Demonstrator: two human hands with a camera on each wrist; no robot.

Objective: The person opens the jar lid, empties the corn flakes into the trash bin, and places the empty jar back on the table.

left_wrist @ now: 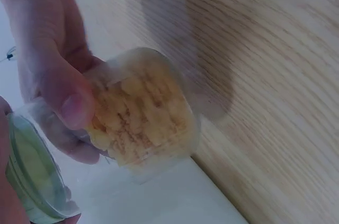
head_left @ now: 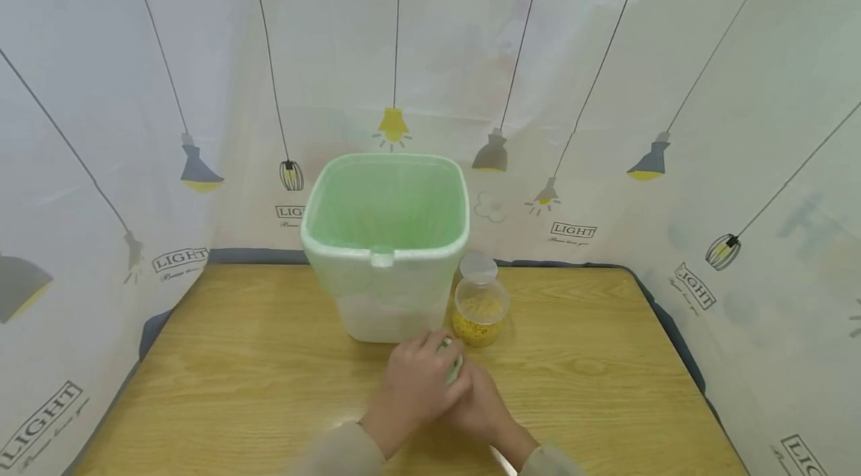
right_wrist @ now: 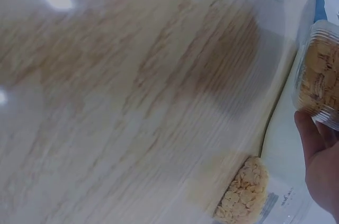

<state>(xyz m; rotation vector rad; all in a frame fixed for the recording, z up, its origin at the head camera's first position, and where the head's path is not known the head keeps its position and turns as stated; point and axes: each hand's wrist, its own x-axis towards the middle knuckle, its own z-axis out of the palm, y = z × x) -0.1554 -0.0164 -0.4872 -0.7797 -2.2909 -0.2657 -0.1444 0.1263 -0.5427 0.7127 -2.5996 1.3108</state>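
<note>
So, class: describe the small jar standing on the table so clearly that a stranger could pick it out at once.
Start at the big white bin with the green liner, at the back of the wooden table. Close beside its right side stands a small clear jar holding yellow flakes. Unlike the similar jar gripped by the hands, it stands alone on the table under a pale round lid.

A small clear jar (left_wrist: pixel 140 113) of yellow-orange flakes, tilted, lies gripped in both hands above the table.

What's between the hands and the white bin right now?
In the head view, only a short bare strip of table separates the clasped hands, left hand and right hand, from the bin. The lidded jar stands beside the bin, right of that gap.
</note>
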